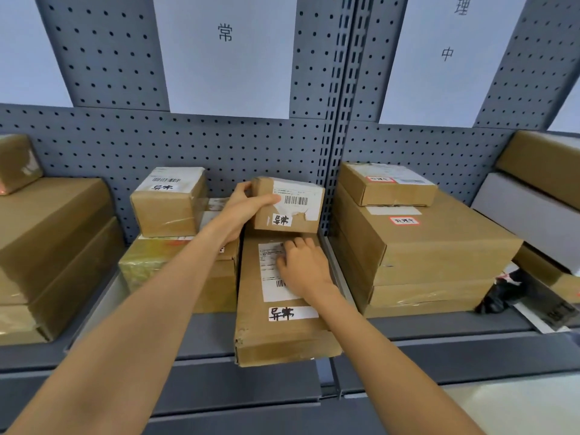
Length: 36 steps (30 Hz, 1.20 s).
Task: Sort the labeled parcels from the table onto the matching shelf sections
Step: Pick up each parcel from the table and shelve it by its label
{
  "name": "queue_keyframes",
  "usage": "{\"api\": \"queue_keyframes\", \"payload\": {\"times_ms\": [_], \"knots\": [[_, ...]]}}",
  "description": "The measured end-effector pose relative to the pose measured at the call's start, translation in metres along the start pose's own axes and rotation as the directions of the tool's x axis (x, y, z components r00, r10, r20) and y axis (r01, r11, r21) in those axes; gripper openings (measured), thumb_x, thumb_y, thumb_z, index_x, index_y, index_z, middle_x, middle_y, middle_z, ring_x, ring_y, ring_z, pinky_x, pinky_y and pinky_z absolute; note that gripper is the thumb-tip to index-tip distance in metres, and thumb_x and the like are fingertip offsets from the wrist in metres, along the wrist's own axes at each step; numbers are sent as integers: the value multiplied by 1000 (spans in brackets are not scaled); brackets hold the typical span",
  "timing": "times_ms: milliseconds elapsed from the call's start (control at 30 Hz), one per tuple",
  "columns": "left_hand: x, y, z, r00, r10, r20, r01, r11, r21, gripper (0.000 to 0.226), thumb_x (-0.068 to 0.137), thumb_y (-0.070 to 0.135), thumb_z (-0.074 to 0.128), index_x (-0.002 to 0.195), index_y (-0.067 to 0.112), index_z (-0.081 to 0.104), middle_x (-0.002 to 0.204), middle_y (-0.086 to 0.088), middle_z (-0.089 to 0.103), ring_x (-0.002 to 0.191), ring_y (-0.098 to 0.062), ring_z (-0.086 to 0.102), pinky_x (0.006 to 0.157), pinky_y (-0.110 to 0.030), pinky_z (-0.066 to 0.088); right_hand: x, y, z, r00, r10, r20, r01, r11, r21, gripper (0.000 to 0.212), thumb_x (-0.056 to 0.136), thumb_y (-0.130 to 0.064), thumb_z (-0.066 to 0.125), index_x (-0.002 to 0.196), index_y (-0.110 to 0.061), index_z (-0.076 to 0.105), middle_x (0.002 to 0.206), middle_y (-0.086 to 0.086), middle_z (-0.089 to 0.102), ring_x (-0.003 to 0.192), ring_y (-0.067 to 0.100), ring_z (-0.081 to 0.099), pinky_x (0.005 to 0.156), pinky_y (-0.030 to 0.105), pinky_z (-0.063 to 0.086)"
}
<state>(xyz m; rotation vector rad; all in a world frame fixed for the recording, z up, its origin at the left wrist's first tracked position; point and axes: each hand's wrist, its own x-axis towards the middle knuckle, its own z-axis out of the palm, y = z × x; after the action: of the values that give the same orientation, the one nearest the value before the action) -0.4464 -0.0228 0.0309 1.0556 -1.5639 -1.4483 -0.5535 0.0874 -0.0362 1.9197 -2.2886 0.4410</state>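
My left hand (243, 211) grips a small brown parcel (298, 219) by its left end, thumb across the top near the barcode label. The parcel sits tilted at the back of a long flat parcel (276, 337) with a handwritten white label near its front. My right hand (303, 268) rests on top of that long parcel, fingers bent over its shipping label. Both parcels are in the middle shelf section, under a white sign with one character (225, 32).
Left of my hands, a small labeled box (166, 205) sits on a taped carton (150, 265). Big cartons (53, 246) fill the far left. The right section, past the upright post (337, 120), holds a stack with red-bordered labels (423, 246) and a black bag (505, 293).
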Motion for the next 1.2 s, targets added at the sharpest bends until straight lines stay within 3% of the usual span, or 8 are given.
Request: {"api": "queue_keyframes", "payload": {"times_ms": [100,233,333,433,767,967,1200], "knots": [[7,0,3,1000,-13,-7,13,999,30,80,77,24,78,141,16,31,117,-4,60,91,-16,67,73,-29,57,0,0,2,1000,-9,-6,9,1000,-14,38,100,-34,36,122,-11,56,125,8,57,117,25,47,97,38,39],[14,0,5,999,-38,-15,38,998,49,78,79,20,77,141,14,30,106,2,58,91,-13,65,70,-25,54,1,0,4,1000,0,3,0,1000,-13,38,100,-34,36,120,-10,56,124,9,57,117,27,46,96,39,38],[18,0,4,999,-52,-8,52,996,70,77,80,16,76,141,13,30,122,-6,58,91,-11,63,70,-23,52,1,-1,5,1000,2,1,-2,1000,-20,37,99,-34,36,119,-10,56,123,9,57,116,27,46,95,39,37],[20,-1,5,999,-51,3,50,982,181,80,78,11,76,143,12,29,118,-2,55,92,-12,60,71,-21,48,0,-2,4,1000,7,-3,-7,1000,-17,36,99,-33,37,117,-9,56,123,10,57,117,27,46,95,39,37],[33,-4,2,992,-124,13,115,952,285,97,63,-3,74,145,12,24,127,-8,55,117,-26,52,99,-40,47,1,-2,5,1000,8,-2,-9,999,-36,37,99,-35,37,117,-9,56,123,10,57,118,27,45,96,39,36],[35,-6,4,990,-137,-20,136,942,306,92,62,-10,70,143,10,29,125,-9,57,115,-25,52,95,-38,49,1,-3,5,1000,8,0,-8,999,-46,38,99,-34,36,119,-9,56,124,11,56,118,27,46,96,40,37],[29,-3,7,992,-103,-75,121,941,317,107,73,-9,66,154,13,1,141,-9,45,125,-27,46,97,-36,47,1,-4,5,1000,10,4,-10,999,-41,37,98,-34,37,119,-9,55,123,10,56,116,28,46,96,40,36]]}}
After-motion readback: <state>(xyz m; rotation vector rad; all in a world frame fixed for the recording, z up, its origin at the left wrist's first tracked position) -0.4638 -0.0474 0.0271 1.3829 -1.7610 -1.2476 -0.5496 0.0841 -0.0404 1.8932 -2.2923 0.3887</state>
